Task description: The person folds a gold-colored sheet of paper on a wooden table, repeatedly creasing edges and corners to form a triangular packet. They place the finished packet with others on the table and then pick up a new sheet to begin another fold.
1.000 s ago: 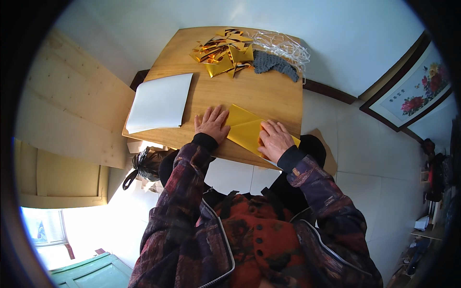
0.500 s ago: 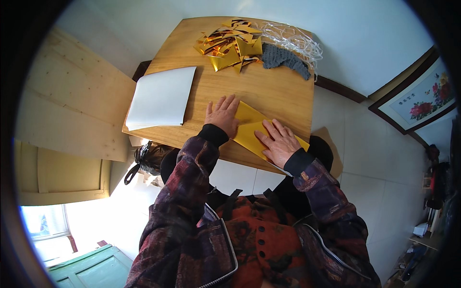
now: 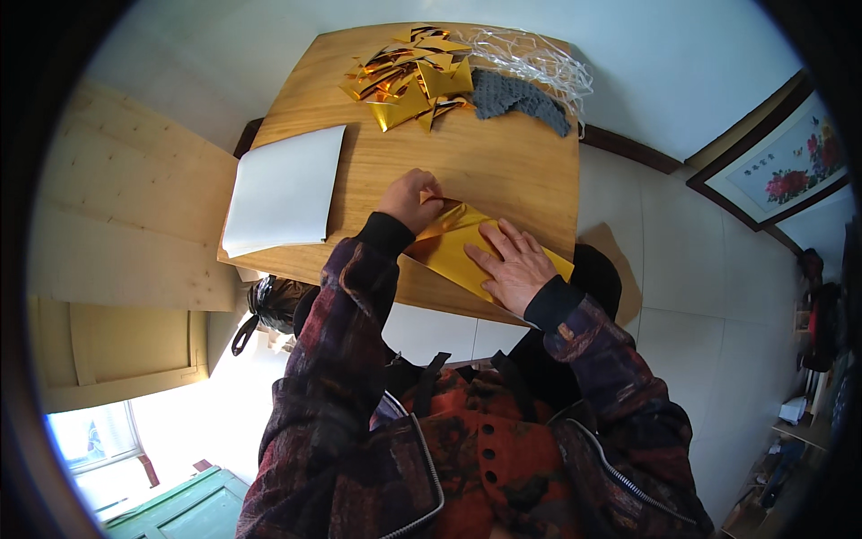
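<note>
A sheet of shiny gold paper lies folded at the table's near edge. Its left end is lifted a little, and my left hand pinches the far left corner with curled fingers. Spread over the right part of the sheet, my right hand presses it flat against the wood. The palm hides some of the gold surface. To the left of my hands rests a stack of white-backed sheets.
On the far side of the wooden table sits a pile of folded gold paper pieces. Beside it are a grey knitted cloth and a tangle of clear plastic strips. A black plastic bag stands below the left edge.
My left hand has gone from lying flat to pinching the paper's corner, and that end has lifted. My right hand stays on the sheet. The whole view has shifted slightly.
</note>
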Tool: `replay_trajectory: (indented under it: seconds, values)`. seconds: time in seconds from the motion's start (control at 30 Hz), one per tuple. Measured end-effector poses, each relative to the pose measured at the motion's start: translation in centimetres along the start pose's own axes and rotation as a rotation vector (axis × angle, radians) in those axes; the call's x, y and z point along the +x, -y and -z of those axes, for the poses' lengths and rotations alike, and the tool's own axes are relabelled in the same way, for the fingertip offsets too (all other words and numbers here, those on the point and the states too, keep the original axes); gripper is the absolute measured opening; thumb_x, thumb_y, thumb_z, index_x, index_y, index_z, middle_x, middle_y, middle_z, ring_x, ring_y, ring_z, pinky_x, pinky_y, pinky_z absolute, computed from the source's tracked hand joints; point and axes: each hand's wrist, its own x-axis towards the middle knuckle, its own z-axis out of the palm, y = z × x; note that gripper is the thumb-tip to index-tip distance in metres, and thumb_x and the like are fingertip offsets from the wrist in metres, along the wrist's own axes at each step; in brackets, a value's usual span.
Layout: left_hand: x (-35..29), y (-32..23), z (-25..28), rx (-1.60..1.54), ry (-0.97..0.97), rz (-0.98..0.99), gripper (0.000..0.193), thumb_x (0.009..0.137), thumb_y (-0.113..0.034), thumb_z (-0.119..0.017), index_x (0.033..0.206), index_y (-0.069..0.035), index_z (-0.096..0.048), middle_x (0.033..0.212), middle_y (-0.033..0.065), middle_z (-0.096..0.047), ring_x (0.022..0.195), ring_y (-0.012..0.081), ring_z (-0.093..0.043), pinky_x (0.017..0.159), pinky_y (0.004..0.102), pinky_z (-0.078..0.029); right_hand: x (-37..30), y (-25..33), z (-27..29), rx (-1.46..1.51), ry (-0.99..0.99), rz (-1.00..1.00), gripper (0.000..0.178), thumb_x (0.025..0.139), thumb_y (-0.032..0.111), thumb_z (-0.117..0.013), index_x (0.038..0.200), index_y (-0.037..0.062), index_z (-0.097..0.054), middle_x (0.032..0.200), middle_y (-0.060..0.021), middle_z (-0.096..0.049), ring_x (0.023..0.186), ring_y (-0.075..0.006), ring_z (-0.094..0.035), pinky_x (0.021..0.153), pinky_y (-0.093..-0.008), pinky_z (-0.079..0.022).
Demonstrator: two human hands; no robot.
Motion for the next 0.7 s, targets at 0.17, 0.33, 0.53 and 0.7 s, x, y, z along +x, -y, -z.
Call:
replay_trajectory:
  seconds: [0.17, 0.33, 0.53, 0.7]
  values:
    - [-2.6, -2.1, -0.1, -0.253, 0.023, 0.072, 0.014, 0.077, -0.003, -0.068, 0.089, -0.004, -0.060, 0.095, 0.0086, -0.069, 0.090, 0.0209, -0.068, 0.081, 0.0315, -0.053, 0.0, 0.1, 0.2, 0.028, 0.000, -0.013, 0.058, 0.084, 0.031, -0.067, 0.139, 0.0210, -0.048, 0.148, -0.0131, -0.032, 0.140, -0.0348, -0.026, 0.111, -0.0498, -0.028]
    - [-4.3, -3.2, -0.4, -0.206, 0.024, -0.029, 0.012, 0.081, -0.008, -0.068, 0.086, -0.004, -0.058, 0.092, 0.0100, -0.071, 0.086, 0.0283, -0.069, 0.075, 0.0358, -0.055, 0.0, 0.0, 0.1, 0.047, 0.000, -0.026, 0.059, 0.084, 0.033, -0.068, 0.139, 0.0202, -0.048, 0.147, -0.0146, -0.031, 0.140, -0.0353, -0.027, 0.113, -0.0496, -0.027]
    - [-6.0, -3.5, -1.5, -0.299, 0.071, 0.042, 0.013, 0.080, -0.008, -0.070, 0.084, -0.007, -0.058, 0.090, 0.0086, -0.069, 0.080, 0.0286, -0.068, 0.067, 0.0343, -0.054, -0.1, -0.2, -0.1, 0.134, -0.036, -0.048, 0.061, 0.082, 0.031, -0.072, 0.136, 0.0154, -0.050, 0.144, -0.0168, -0.032, 0.138, -0.0345, -0.030, 0.113, -0.0481, -0.028]
    - [-6.5, -4.0, -1.7, -0.054, -0.004, -0.190, 0.012, 0.077, -0.008, -0.069, 0.081, -0.008, -0.057, 0.084, 0.0074, -0.065, 0.076, 0.0304, -0.065, 0.063, 0.0370, -0.053, -0.1, -0.1, 0.0, 0.167, -0.061, -0.068, 0.058, 0.080, 0.030, -0.074, 0.131, 0.0115, -0.053, 0.141, -0.0165, -0.034, 0.135, -0.0350, -0.034, 0.112, -0.0478, -0.030]
